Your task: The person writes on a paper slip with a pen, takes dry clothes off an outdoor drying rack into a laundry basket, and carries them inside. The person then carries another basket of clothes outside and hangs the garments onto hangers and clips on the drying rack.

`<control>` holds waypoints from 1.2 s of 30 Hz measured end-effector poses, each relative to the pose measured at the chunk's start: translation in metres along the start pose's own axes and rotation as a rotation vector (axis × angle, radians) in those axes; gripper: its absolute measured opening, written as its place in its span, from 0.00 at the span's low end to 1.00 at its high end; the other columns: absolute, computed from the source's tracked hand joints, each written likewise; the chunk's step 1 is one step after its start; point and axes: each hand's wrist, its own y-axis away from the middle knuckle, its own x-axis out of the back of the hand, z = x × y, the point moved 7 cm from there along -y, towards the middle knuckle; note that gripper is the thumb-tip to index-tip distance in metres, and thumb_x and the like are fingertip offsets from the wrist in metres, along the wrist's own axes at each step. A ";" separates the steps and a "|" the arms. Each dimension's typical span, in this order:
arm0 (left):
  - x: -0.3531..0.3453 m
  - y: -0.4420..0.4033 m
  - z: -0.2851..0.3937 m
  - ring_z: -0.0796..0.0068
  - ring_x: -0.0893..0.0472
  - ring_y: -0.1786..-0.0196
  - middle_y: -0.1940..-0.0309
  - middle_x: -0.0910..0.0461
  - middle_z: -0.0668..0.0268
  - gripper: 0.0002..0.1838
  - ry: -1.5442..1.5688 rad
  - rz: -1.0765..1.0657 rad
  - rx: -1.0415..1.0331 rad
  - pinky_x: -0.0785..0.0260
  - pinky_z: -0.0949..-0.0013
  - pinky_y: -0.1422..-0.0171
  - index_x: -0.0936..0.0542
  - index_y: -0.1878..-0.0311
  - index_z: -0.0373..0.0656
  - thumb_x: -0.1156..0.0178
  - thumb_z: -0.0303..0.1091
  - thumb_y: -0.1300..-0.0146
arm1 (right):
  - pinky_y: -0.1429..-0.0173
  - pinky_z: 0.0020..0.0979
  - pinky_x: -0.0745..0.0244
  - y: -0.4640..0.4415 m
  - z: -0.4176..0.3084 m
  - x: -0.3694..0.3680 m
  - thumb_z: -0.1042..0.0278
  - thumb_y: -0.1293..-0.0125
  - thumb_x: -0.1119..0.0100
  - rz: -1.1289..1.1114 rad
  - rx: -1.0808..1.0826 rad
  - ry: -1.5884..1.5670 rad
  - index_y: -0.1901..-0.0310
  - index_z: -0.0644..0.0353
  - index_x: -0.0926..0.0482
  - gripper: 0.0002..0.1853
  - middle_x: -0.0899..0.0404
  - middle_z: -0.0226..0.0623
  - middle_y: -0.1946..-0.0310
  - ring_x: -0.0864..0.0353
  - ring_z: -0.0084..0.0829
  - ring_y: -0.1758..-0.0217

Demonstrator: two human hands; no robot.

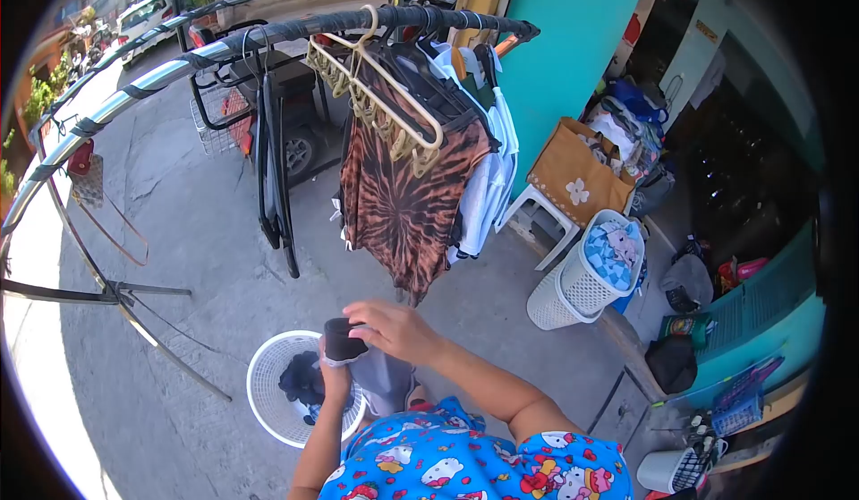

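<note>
The top is bright blue, printed with white cartoon cat heads and touches of red, yellow and pink. The right sleeve is short, wide and patterned alike; both forearms are bare.

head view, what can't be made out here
Left hand: head view, fingers partly hidden by the dark cloth.
White basket: head view, part of its right side covered by the left forearm.
Patterned shirt: head view, cut off by the bottom edge.
Dark interior: head view, contents lost in deep shadow.
</note>
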 end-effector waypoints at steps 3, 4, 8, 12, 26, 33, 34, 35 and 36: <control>0.051 0.003 0.057 0.68 0.26 0.56 0.60 0.25 0.59 0.17 -0.222 0.017 -0.019 0.37 0.69 0.49 0.32 0.52 0.37 0.48 0.35 0.43 | 0.53 0.37 0.33 -0.026 0.025 0.118 0.71 0.47 0.43 0.444 0.126 0.526 0.65 0.61 0.28 0.09 0.28 0.39 0.57 0.29 0.41 0.54; 0.066 0.008 0.075 0.66 0.28 0.51 0.55 0.28 0.59 0.18 -0.367 -0.010 0.074 0.40 0.69 0.45 0.32 0.51 0.37 0.51 0.37 0.42 | 0.52 0.37 0.33 -0.037 0.030 0.154 0.72 0.47 0.43 0.533 0.114 0.728 0.64 0.60 0.27 0.08 0.28 0.39 0.57 0.29 0.41 0.54; 0.128 0.022 0.048 0.76 0.29 0.57 0.62 0.27 0.64 0.13 -0.164 0.200 0.099 0.38 0.73 0.51 0.32 0.56 0.38 0.47 0.30 0.45 | 0.53 0.36 0.34 -0.101 0.047 0.206 0.69 0.48 0.43 0.353 0.121 1.123 0.55 0.56 0.27 0.16 0.32 0.36 0.51 0.33 0.36 0.51; 0.146 0.030 0.049 0.76 0.27 0.61 0.67 0.25 0.64 0.12 -0.380 0.263 0.116 0.36 0.72 0.56 0.31 0.57 0.39 0.48 0.31 0.44 | 0.61 0.33 0.29 -0.125 0.083 0.211 0.73 0.51 0.45 0.190 0.099 1.161 0.58 0.56 0.28 0.15 0.32 0.33 0.62 0.30 0.32 0.59; 0.061 0.044 -0.095 0.63 0.26 0.50 0.46 0.33 0.51 0.32 -0.524 -0.244 0.391 0.32 0.65 0.49 0.41 0.40 0.36 0.41 0.27 0.49 | 0.65 0.33 0.31 -0.064 0.081 0.204 0.68 0.41 0.48 0.466 0.102 0.873 0.69 0.62 0.33 0.07 0.30 0.36 0.68 0.28 0.36 0.64; -0.067 -0.019 -0.008 0.58 0.31 0.44 0.43 0.38 0.52 0.36 -0.155 -0.513 0.221 0.34 0.63 0.47 0.48 0.37 0.39 0.42 0.28 0.48 | 0.69 0.38 0.32 -0.008 0.125 0.134 0.67 0.38 0.52 0.373 -0.207 0.484 0.68 0.62 0.34 0.07 0.31 0.40 0.71 0.28 0.45 0.69; -0.082 -0.026 0.007 0.60 0.33 0.43 0.42 0.39 0.53 0.36 -0.141 -0.502 0.183 0.35 0.62 0.46 0.49 0.36 0.41 0.43 0.26 0.48 | 0.69 0.38 0.33 -0.006 0.131 0.123 0.67 0.38 0.53 0.353 -0.219 0.425 0.67 0.62 0.35 0.07 0.31 0.40 0.71 0.28 0.46 0.69; -0.096 -0.032 0.020 0.61 0.35 0.41 0.41 0.40 0.54 0.37 -0.125 -0.491 0.145 0.36 0.62 0.45 0.50 0.36 0.43 0.44 0.25 0.47 | 0.69 0.39 0.33 -0.005 0.136 0.114 0.67 0.38 0.54 0.332 -0.230 0.367 0.67 0.62 0.35 0.07 0.31 0.41 0.71 0.29 0.48 0.68; -0.107 -0.041 0.033 0.62 0.37 0.39 0.40 0.41 0.56 0.37 -0.108 -0.479 0.104 0.37 0.62 0.43 0.51 0.35 0.45 0.45 0.23 0.47 | 0.69 0.39 0.33 -0.005 0.135 0.106 0.68 0.38 0.54 0.314 -0.230 0.314 0.67 0.63 0.35 0.07 0.31 0.42 0.71 0.29 0.48 0.68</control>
